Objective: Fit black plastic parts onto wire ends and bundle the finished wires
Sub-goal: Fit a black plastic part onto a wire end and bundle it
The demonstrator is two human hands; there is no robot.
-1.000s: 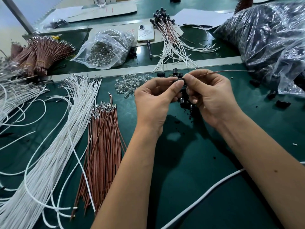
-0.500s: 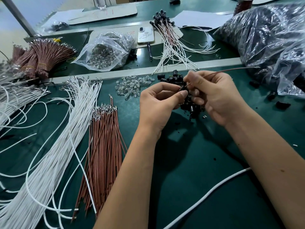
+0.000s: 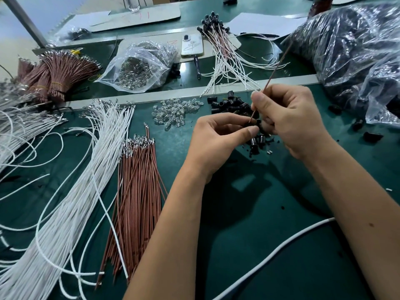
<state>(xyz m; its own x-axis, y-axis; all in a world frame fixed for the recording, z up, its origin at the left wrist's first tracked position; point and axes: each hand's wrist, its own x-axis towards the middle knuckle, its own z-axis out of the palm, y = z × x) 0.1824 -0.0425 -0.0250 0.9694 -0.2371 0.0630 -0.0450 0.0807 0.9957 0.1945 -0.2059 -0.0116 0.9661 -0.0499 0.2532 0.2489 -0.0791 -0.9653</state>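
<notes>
Right hand [image 3: 290, 120] pinching brown wire [image 3: 275, 70] upright, wire end lowered into black plastic part [image 3: 252, 124], part nipped between left hand [image 3: 218, 140] thumb and forefinger, above green table [image 3: 270, 213].

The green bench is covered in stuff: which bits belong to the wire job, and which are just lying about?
In use: thin brown wire in right hand; small black plastic part in left hand; pile of black plastic parts; loose brown wires.

Lying about: white phone; dark pen.

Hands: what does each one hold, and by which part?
Right hand pinches a brown wire near its lower end; the rest rises free. Left hand pinches a small black plastic part at its fingertips, mostly hidden.
</notes>
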